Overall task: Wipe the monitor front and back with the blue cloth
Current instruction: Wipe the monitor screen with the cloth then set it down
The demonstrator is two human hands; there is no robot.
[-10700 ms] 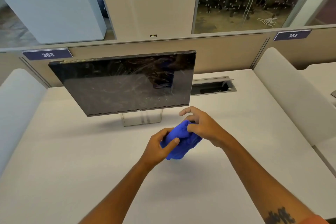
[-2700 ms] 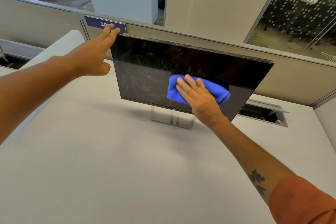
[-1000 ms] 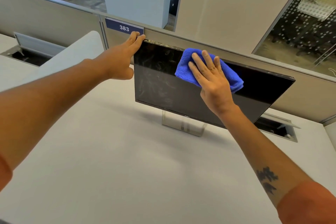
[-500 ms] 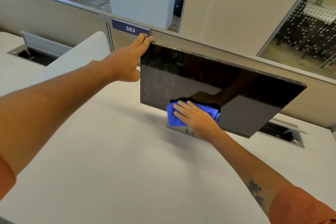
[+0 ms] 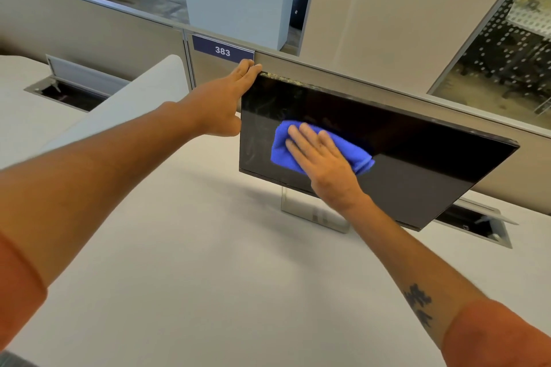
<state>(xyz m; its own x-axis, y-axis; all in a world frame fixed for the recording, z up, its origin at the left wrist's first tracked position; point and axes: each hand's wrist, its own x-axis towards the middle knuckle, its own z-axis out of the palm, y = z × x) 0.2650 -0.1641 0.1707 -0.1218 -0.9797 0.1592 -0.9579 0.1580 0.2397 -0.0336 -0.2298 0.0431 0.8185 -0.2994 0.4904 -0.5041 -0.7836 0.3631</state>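
A black flat monitor [image 5: 417, 164] stands on a clear stand [image 5: 316, 214] on the white desk, its dark screen facing me and smeared at the left. My right hand [image 5: 323, 161] lies flat on the blue cloth [image 5: 281, 149], pressing it against the left middle of the screen. My left hand [image 5: 226, 104] grips the monitor's top left corner, fingers hooked over the upper edge. The monitor's back is hidden.
The white desk [image 5: 208, 262] spreads in front of me. A beige partition [image 5: 89, 24] with a "383" label [image 5: 222, 50] runs behind the monitor. Open cable hatches sit at the right [image 5: 477, 226] and far left [image 5: 65, 92]. A white curved divider [image 5: 134, 98] stands at left.
My right hand has slid the blue cloth up from the screen's bottom edge to its left middle. My left hand stays on the top left corner.
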